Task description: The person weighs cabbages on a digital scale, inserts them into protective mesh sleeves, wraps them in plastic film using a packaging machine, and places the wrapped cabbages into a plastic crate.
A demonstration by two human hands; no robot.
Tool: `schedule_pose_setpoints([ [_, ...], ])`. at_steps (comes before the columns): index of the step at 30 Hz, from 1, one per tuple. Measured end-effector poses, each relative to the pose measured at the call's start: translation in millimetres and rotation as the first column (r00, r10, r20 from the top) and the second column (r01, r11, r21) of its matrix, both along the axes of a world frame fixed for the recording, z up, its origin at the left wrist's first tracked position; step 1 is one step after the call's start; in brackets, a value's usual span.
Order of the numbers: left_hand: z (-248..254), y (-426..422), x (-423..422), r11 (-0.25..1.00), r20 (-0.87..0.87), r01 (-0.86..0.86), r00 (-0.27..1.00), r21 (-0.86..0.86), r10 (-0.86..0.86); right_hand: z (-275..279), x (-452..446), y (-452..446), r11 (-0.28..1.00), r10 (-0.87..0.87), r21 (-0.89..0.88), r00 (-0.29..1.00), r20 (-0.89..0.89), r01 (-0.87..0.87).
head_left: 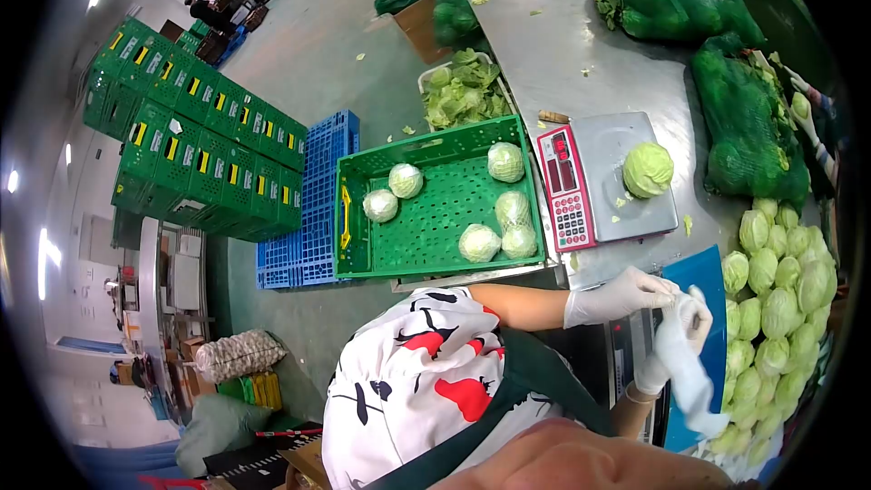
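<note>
Where left hand (631,295) pinches, white wrap (687,367) obscured

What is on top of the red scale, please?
One cabbage sits on the metal plate of the scale, with small leaf scraps beside it. The patch of plate under the cabbage is covered and cannot be seen.

table (626,82): glossy metal; crate (426,227): perforated plastic; scale pan (605,145): smooth metal; gloves (599,303): thin, rubbery-looking

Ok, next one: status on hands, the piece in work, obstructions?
Left hand pinching the upper end of white wrap; right hand gripping it too. Wrap hanging loose. Cabbage sitting on scale, clear of both hands.
</note>
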State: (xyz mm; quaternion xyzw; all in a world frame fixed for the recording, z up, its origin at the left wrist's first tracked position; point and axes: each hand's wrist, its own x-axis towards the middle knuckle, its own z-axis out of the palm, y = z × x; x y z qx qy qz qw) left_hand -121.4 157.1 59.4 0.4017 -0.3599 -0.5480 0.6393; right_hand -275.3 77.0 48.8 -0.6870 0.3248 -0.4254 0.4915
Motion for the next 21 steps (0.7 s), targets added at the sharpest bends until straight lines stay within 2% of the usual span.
schedule_pose_setpoints([
  [1,4,4,5,1.000,0.013,0.007,1.000,0.003,-0.007,-24,-18,-18,0.982,0.084,0.158,0.989,0.122,-0.103],
  [2,6,5,10,1.000,0.026,0.016,1.000,0.006,-0.016,-25,-26,-21,0.873,0.128,0.390,0.909,0.396,-0.293],
  [3,5,5,14,1.000,-0.002,0.028,1.000,-0.010,-0.028,-25,-34,-24,0.650,-0.019,0.566,0.733,0.680,-0.508],
  [4,3,4,19,0.999,-0.029,0.039,0.999,-0.024,-0.040,-21,-40,-25,0.417,-0.258,0.632,0.582,0.771,-0.653],
  [5,2,3,23,0.998,-0.056,0.050,0.997,-0.039,-0.052,-22,-41,-20,0.502,-0.035,0.631,0.715,0.698,-0.592],
  [6,0,0,26,0.989,-0.070,-0.019,0.998,-0.148,0.009,-23,-43,-14,0.601,0.173,0.590,0.809,0.563,-0.539],
  [7,-2,-3,29,0.963,-0.088,-0.086,0.994,-0.255,0.066,-4,-32,1,0.496,0.177,0.664,0.813,0.554,-0.560],
  [8,-5,-1,36,0.991,-0.311,-0.007,0.950,-0.133,-0.035,15,-20,16,0.384,0.179,0.729,0.820,0.543,-0.566],
  [9,-10,0,40,0.994,-0.529,0.109,0.842,-0.031,-0.109,-1,-33,21,0.511,0.325,0.688,0.857,0.400,-0.515],
  [10,8,9,46,0.927,-0.621,0.305,0.690,-0.218,-0.373,-32,-46,3,0.699,0.546,0.496,0.832,0.096,-0.516],
  [12,26,8,27,0.898,-0.788,0.438,0.539,-0.039,-0.298,-12,-54,-14,0.852,0.523,0.171,0.819,-0.235,-0.495],
  [13,46,17,22,0.877,-0.716,0.465,0.652,0.117,-0.250,38,-15,-13,0.902,0.432,0.073,0.883,-0.185,-0.426],
  [14,66,26,16,0.834,-0.632,0.481,0.742,0.270,-0.223,56,-4,-11,0.895,0.372,0.223,0.922,0.108,-0.387],
  [15,40,37,27,0.816,-0.407,0.530,0.814,0.228,-0.415,64,3,-15,0.852,0.243,0.350,0.886,0.394,-0.390],
  [16,17,40,34,0.795,-0.145,0.576,0.817,0.189,-0.558,53,1,-20,0.887,0.148,0.363,0.919,0.365,-0.287],
  [17,3,33,37,0.800,0.051,0.542,0.819,0.257,-0.571,37,1,-25,0.909,0.058,0.370,0.938,0.340,-0.191],
  [18,-9,31,41,0.935,0.175,0.355,0.919,0.017,-0.353,33,5,-31,0.902,0.063,0.379,0.932,0.357,-0.206],
  [19,0,31,44,0.988,-0.072,0.132,0.989,0.074,-0.127,19,3,-33,0.987,0.059,0.143,0.996,0.063,-0.068],
  [20,-17,28,62,0.995,0.181,0.052,0.981,0.086,-0.067,-19,-11,-49,0.892,0.111,0.397,0.957,0.268,-0.215],
  [21,-13,20,67,1.000,-0.172,-0.015,0.985,0.000,0.015,-29,-16,-57,0.693,0.127,0.589,0.875,0.468,-0.416],
])
